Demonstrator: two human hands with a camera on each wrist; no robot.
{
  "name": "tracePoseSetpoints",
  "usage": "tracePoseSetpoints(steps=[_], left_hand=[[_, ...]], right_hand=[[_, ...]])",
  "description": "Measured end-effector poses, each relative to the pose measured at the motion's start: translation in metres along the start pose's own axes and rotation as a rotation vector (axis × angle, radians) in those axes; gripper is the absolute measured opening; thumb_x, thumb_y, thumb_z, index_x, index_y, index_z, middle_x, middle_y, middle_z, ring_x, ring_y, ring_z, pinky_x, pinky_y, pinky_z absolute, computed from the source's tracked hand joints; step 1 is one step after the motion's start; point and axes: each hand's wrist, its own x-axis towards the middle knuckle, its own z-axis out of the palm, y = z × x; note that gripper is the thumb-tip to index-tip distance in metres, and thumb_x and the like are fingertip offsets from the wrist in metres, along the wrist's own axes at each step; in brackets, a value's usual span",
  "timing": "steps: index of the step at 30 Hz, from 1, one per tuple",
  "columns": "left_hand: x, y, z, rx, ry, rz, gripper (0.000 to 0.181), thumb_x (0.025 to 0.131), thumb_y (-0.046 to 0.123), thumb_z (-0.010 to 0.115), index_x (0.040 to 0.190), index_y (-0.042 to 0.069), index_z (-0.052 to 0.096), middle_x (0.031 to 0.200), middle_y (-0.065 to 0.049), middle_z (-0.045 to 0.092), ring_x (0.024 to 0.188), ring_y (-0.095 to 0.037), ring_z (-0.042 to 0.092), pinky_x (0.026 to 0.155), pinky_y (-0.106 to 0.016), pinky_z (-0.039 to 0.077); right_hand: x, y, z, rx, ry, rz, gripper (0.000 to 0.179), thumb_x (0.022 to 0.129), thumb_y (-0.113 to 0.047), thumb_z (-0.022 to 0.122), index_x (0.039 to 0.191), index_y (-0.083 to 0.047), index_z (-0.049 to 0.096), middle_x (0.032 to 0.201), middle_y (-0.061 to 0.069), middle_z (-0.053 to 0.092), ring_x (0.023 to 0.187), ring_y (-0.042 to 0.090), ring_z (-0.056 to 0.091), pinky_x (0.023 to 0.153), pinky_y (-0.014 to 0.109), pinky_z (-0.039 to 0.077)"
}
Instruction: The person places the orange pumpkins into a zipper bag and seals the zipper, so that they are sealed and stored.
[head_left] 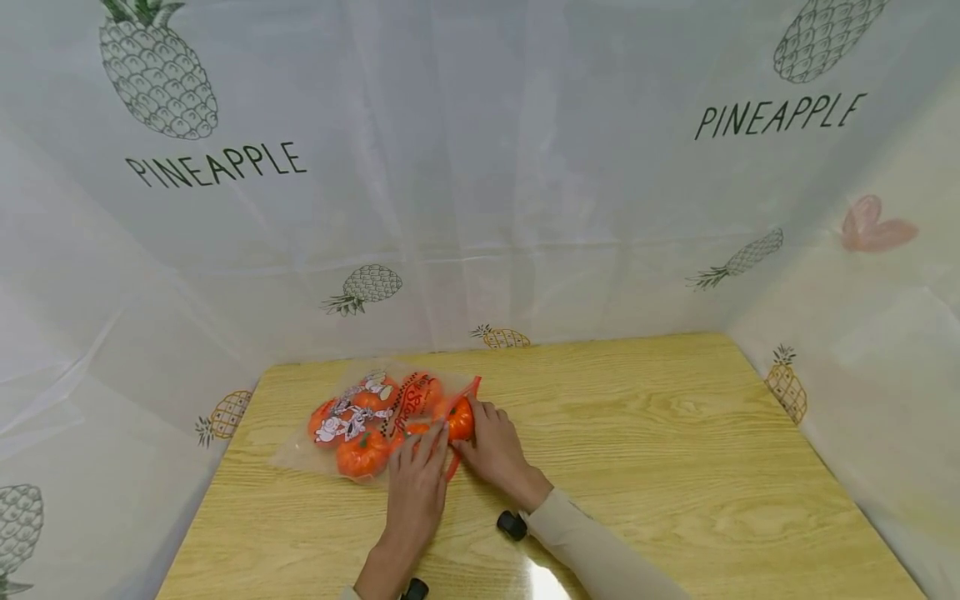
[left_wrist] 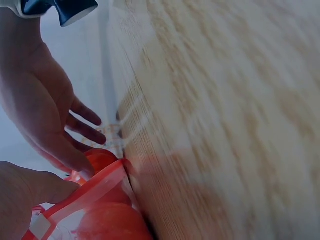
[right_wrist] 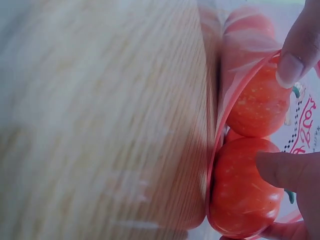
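A clear zip bag (head_left: 292,454) with cartoon figures and red lettering lies on the wooden table. Several orange-red mini pumpkins (head_left: 362,454) with green stems are inside. At its right end, the red-edged mouth (right_wrist: 225,112) gapes. My left hand (head_left: 417,483) pinches the mouth's edge, its thumb (left_wrist: 50,187) against the red strip and its fingers over the film. My right hand (head_left: 495,446) grips another mini pumpkin (right_wrist: 245,187) right at the mouth, thumb on its side. That pumpkin sits partly inside the red edge, close beside a second one (right_wrist: 260,105).
The wooden table (head_left: 675,467) extends to the right and toward me. White pineapple-printed sheeting (head_left: 480,208) hangs along the back and both sides. Black wrist-camera mounts (head_left: 512,526) sit below my wrists.
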Motion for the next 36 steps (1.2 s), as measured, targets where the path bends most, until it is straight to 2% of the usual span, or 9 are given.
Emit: tracePoseSetpoints(steps=[6, 11, 18, 22, 26, 31, 36], left_hand=[[0.000, 0.000, 0.000, 0.003, -0.010, -0.011, 0.070, 0.071, -0.007, 0.089, 0.138, 0.002, 0.070, 0.145, -0.010, 0.061, 0.118, -0.035, 0.056, 0.097, -0.051, 0.046], [-0.001, 0.000, -0.002, 0.007, -0.018, -0.023, 0.068, 0.073, -0.007, 0.088, 0.138, 0.003, 0.070, 0.145, -0.009, 0.061, 0.118, -0.034, 0.056, 0.097, -0.051, 0.047], [-0.001, 0.000, -0.001, 0.020, -0.010, -0.014, 0.070, 0.071, -0.006, 0.089, 0.138, 0.003, 0.070, 0.144, -0.009, 0.062, 0.116, -0.034, 0.056, 0.094, -0.051, 0.047], [-0.001, -0.001, 0.000, 0.031, -0.003, -0.002, 0.070, 0.071, -0.007, 0.088, 0.138, 0.003, 0.070, 0.143, -0.009, 0.062, 0.115, -0.034, 0.055, 0.094, -0.050, 0.047], [0.000, -0.001, 0.000, 0.026, -0.004, -0.002, 0.068, 0.072, -0.008, 0.086, 0.137, 0.003, 0.070, 0.144, -0.008, 0.062, 0.115, -0.033, 0.056, 0.094, -0.049, 0.047], [0.000, -0.002, -0.001, 0.017, -0.025, -0.013, 0.068, 0.072, -0.009, 0.085, 0.137, 0.004, 0.071, 0.146, -0.006, 0.061, 0.117, -0.033, 0.055, 0.096, -0.050, 0.047], [0.000, -0.003, 0.001, 0.011, -0.024, -0.013, 0.068, 0.071, -0.009, 0.084, 0.137, 0.003, 0.071, 0.146, -0.005, 0.062, 0.117, -0.032, 0.055, 0.096, -0.050, 0.047]], right_hand=[[0.003, -0.001, 0.001, 0.005, -0.002, 0.013, 0.075, 0.091, -0.023, 0.084, 0.150, 0.007, 0.049, 0.133, 0.026, 0.064, 0.112, 0.043, 0.062, 0.094, 0.056, 0.054], [0.008, -0.001, 0.003, 0.026, 0.028, 0.008, 0.073, 0.091, -0.023, 0.085, 0.146, 0.009, 0.049, 0.131, 0.027, 0.065, 0.108, 0.042, 0.064, 0.092, 0.054, 0.055], [0.002, -0.002, 0.000, 0.070, 0.036, 0.090, 0.069, 0.090, -0.023, 0.084, 0.142, 0.010, 0.052, 0.130, 0.027, 0.065, 0.113, 0.044, 0.063, 0.097, 0.056, 0.053], [0.000, -0.002, -0.002, 0.037, 0.058, 0.112, 0.058, 0.090, -0.023, 0.084, 0.132, 0.009, 0.059, 0.122, 0.025, 0.067, 0.108, 0.042, 0.064, 0.093, 0.054, 0.054], [0.004, -0.003, 0.000, 0.025, 0.075, 0.095, 0.053, 0.092, -0.023, 0.082, 0.129, 0.009, 0.061, 0.118, 0.024, 0.068, 0.103, 0.041, 0.065, 0.089, 0.052, 0.055], [0.010, -0.005, 0.003, 0.011, 0.085, 0.059, 0.053, 0.093, -0.021, 0.081, 0.133, 0.008, 0.061, 0.115, 0.024, 0.068, 0.100, 0.040, 0.065, 0.086, 0.051, 0.056], [0.009, -0.004, 0.003, 0.010, 0.082, 0.065, 0.056, 0.092, -0.021, 0.083, 0.134, 0.008, 0.062, 0.115, 0.023, 0.068, 0.099, 0.039, 0.065, 0.085, 0.051, 0.055]])
